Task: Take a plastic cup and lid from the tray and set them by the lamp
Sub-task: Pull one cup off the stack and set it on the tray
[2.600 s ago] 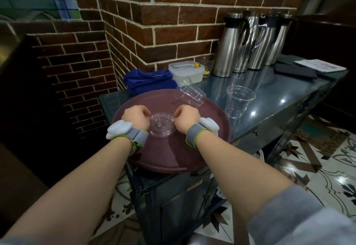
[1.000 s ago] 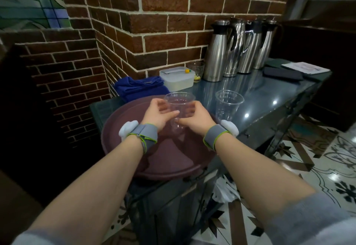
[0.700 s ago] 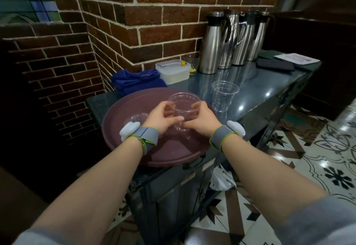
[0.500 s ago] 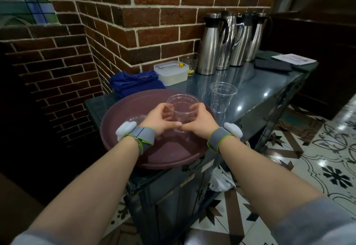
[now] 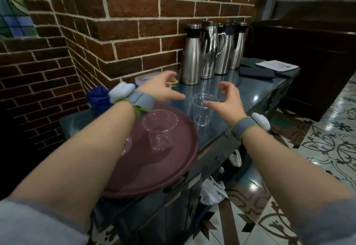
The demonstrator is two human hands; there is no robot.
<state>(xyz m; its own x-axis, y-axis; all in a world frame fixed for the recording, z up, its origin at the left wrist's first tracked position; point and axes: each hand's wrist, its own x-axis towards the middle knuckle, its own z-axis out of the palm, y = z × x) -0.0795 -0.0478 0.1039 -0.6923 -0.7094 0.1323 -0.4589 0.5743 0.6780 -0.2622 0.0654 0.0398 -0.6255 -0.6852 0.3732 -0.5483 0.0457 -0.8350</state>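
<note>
On the maroon round tray (image 5: 154,177), toward its 1 o'clock side, a clear plastic cup (image 5: 159,129) stands upright with nothing touching it. A domed clear lid (image 5: 126,145) lies at the cup's 9 o'clock, partly hidden by the left forearm. Off the tray, at the cup's 2 o'clock, a second clear cup (image 5: 201,110) stands on the dark glossy counter (image 5: 256,92). The left hand (image 5: 163,90) and right hand (image 5: 225,100) hover spread open and empty on either side of it. Four steel carafes (image 5: 192,54) line the brick wall (image 5: 134,23) at 12 o'clock.
</note>
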